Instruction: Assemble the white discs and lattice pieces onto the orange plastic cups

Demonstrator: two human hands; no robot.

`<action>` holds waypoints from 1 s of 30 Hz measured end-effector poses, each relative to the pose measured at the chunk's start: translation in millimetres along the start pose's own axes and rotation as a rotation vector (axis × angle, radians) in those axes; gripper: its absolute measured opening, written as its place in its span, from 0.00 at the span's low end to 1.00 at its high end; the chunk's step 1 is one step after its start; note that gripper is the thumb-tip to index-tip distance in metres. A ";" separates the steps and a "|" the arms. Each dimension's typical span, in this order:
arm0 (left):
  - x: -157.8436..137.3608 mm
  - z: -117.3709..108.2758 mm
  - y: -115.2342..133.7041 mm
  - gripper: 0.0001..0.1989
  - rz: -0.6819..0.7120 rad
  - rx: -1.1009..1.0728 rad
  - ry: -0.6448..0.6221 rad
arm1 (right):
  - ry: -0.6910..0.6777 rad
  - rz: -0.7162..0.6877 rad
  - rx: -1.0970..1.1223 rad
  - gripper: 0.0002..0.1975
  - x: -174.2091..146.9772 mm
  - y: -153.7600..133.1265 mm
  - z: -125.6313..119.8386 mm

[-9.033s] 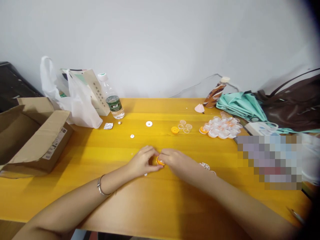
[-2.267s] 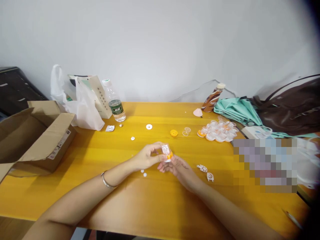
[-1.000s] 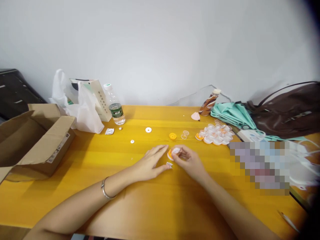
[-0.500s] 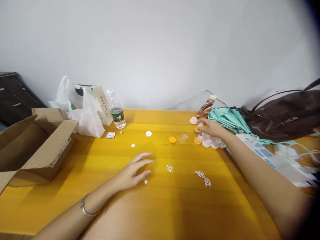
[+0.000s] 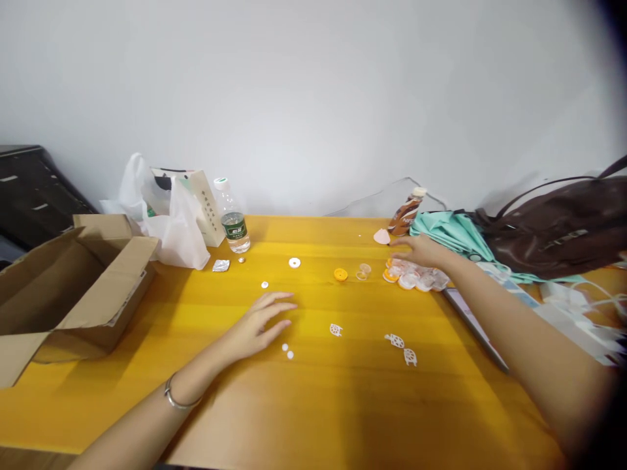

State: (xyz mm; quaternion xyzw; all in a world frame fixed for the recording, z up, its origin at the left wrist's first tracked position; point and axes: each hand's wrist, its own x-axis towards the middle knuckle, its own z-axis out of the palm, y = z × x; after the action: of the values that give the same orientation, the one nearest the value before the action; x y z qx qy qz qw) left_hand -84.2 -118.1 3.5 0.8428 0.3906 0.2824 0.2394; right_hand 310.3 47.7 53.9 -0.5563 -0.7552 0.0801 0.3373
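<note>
My left hand [image 5: 257, 329] hovers over the table with its fingers spread and holds nothing. Two small white discs [image 5: 287, 351] lie just below its thumb. Over at the right, my right hand [image 5: 424, 251] reaches above a cluster of clear and orange round capsules [image 5: 409, 277]; thumb and index finger are apart, with nothing visible between them. Left of that cluster are clear plastic rings [image 5: 363, 271] and an orange capsule half [image 5: 340, 275]. Three white wheel-patterned cutouts, one of them a lone cutout [image 5: 336, 330], lie nearer to me.
An open cardboard box [image 5: 112, 281] stands left, before a white plastic bag [image 5: 179, 228] and a water bottle [image 5: 235, 225]. A brown drink bottle [image 5: 406, 212], teal folded fabric [image 5: 448, 232], a dark bag [image 5: 563, 228] and a phone [image 5: 473, 323] occupy the right side.
My right hand has let go of the capsule it pinched, which now appears among the cluster. My left hand has shifted slightly, uncovering a second white disc. The view has moved a little.
</note>
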 end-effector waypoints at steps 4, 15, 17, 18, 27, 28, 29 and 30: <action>2.0 -13.3 -21.3 0.15 -0.122 0.135 0.159 | -0.028 -0.097 0.012 0.13 -41.0 -44.5 7.2; 17.1 -5.4 -76.9 0.14 -0.311 0.144 0.282 | -0.276 -0.206 0.365 0.17 -185.6 -113.4 84.2; 22.5 -0.2 -75.8 0.11 -0.302 0.133 0.282 | -0.215 -0.168 0.409 0.17 -177.8 -107.5 84.4; 25.1 2.8 -73.3 0.11 -0.290 0.126 0.274 | -0.184 -0.143 0.428 0.16 -173.6 -103.7 84.2; 52.5 55.9 -4.7 0.10 0.047 0.027 -0.074 | -0.150 -0.224 0.333 0.16 -175.0 -98.4 86.6; 54.4 59.8 0.5 0.11 0.090 0.035 -0.108 | -0.168 -0.243 0.324 0.17 -176.3 -100.4 87.7; 55.7 62.6 4.0 0.11 0.121 0.038 -0.132 | -0.189 -0.260 0.313 0.18 -177.2 -102.1 88.8; 56.2 64.4 5.8 0.11 0.138 0.036 -0.144 | -0.212 -0.279 0.298 0.18 -177.7 -103.5 89.9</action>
State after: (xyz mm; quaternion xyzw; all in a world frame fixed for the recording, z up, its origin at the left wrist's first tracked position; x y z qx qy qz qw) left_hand -8.3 -88.6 -23.4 0.8900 0.3186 0.2298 0.2316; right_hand 202.4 -126.5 -37.7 -0.3791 -0.8358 0.2013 0.3424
